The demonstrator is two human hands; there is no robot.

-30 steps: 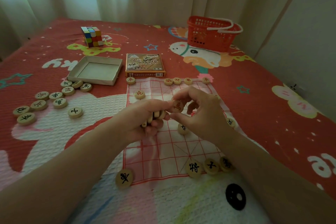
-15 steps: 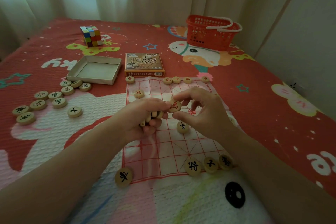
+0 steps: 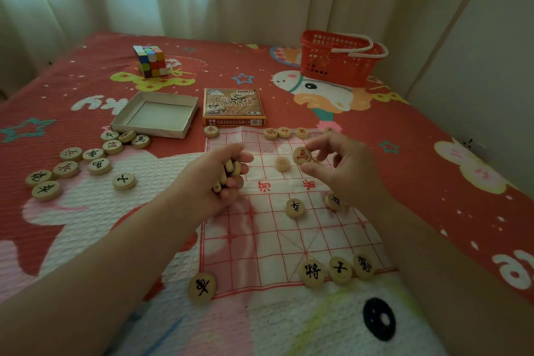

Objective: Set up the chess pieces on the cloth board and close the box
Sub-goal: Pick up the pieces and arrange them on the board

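Cloth board [image 3: 260, 254]: thin white fabric, creased, printed with a red grid, spread on a quilted red cartoon bedspread [image 3: 433, 182].

Chess pieces: flat round wooden discs with red or black characters.
- Three black-marked discs [image 3: 338, 269] along the board's near edge, one more [image 3: 201, 288] at its near left corner.
- Two discs [image 3: 295, 207] at mid-board.
- Four red-marked discs [image 3: 283, 132] along the far edge.
- Loose cluster [image 3: 86, 162] well left of the board.

Left hand [image 3: 202, 185]: above the board's left side, fingers curled round a stack of discs [image 3: 228, 172].

Right hand [image 3: 344, 171]: above the board's far half, thumb and forefinger pinching one red-marked disc [image 3: 302, 155]; the other fingers are loosely bent.

Box tray [image 3: 156, 114]: shallow grey card, square, beyond the board's far left corner, pale floor in full view.

Box lid [image 3: 234, 107]: printed brown card, flat, just beyond the far edge.

Basket [image 3: 335, 61]: red plastic lattice with white handles, far beyond the board; contents cannot be told.
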